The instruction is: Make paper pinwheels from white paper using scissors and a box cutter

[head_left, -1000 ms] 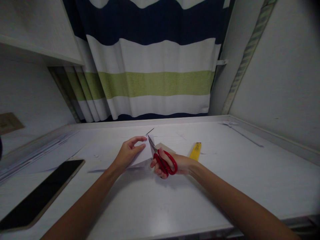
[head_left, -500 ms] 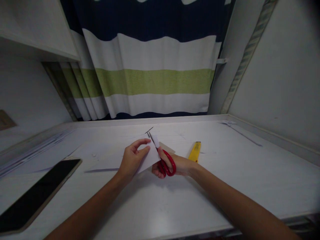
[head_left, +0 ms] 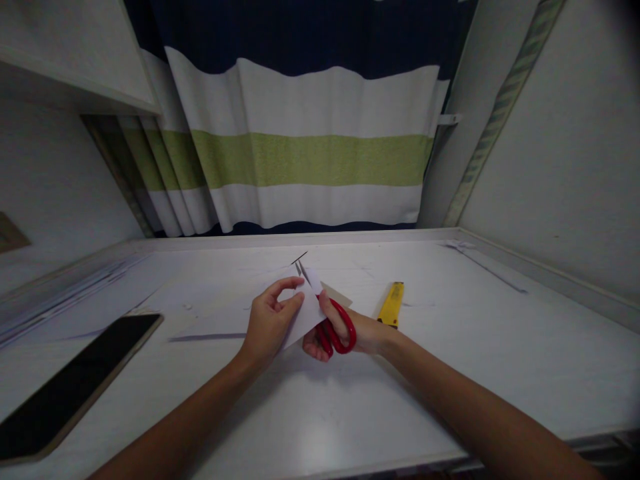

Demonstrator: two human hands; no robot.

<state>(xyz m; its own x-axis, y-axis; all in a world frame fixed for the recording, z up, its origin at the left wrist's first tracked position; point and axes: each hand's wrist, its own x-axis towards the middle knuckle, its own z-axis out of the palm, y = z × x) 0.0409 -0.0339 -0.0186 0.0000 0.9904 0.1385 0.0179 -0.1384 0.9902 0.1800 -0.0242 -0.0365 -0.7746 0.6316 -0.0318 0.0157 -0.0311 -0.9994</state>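
My left hand (head_left: pixel 273 313) pinches a white sheet of paper (head_left: pixel 306 319) between thumb and fingers, a little above the table. Red-handled scissors (head_left: pixel 345 340) are in my right hand (head_left: pixel 333 327), thumb through one loop and fingers curled at the other. The blades point away from me and stand slightly apart at the paper's upper edge, with a narrow flap of paper to their right. Part of the lower loop and several right fingers are hidden behind the paper and handles.
A yellow utility knife or similar tool (head_left: pixel 391 305) lies right of my right wrist. At the left is a dark tablet or phone (head_left: pixel 80 383). Papers (head_left: pixel 75 303) lie along the left wall. A thin dark stick-like thing (head_left: pixel 299 257) rests beyond the blades. A striped curtain (head_left: pixel 310 160) hangs behind.
Both hands, with the paper and scissors, appear very slightly further right. The view has shifted a little. The grip on each thing is the same.
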